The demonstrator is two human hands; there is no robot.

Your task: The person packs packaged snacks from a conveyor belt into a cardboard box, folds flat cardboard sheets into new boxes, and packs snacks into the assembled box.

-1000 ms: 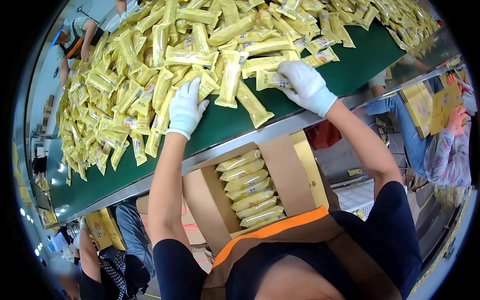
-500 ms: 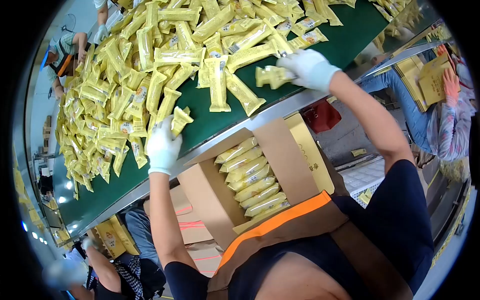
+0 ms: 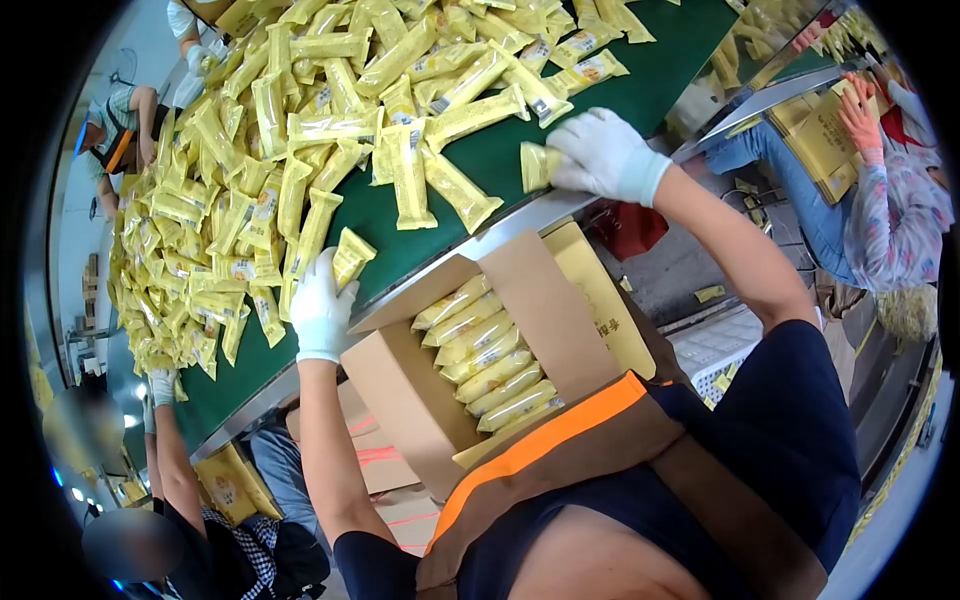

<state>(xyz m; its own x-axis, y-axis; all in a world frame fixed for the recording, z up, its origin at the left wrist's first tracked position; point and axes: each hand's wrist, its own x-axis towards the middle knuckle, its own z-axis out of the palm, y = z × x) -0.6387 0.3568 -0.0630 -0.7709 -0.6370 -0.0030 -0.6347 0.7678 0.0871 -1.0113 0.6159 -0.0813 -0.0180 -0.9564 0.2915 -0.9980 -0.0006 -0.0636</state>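
My left hand (image 3: 322,308), in a white glove, is closed around a yellow-wrapped snack packet (image 3: 352,257) whose end sticks out past the fingers. My right hand (image 3: 608,155), gloved too, grips another yellow packet (image 3: 535,168) over the near edge of the green belt; most of that packet is hidden by the fingers. Between my arms and below the belt stands an open cardboard box (image 3: 548,305). Inside it lies a row of several yellow packets (image 3: 487,345), side by side.
A big heap of yellow packets (image 3: 230,200) covers much of the green belt (image 3: 480,160), which has a metal edge (image 3: 400,282). A white crate (image 3: 730,345) stands at the right. Co-workers are at far left, lower left and right, one with pink gloves (image 3: 860,120).
My right hand has drawn slightly toward the belt's near edge, and its packet has turned. My left hand keeps its packet. The lower-left co-worker's hand has reached up to the heap.
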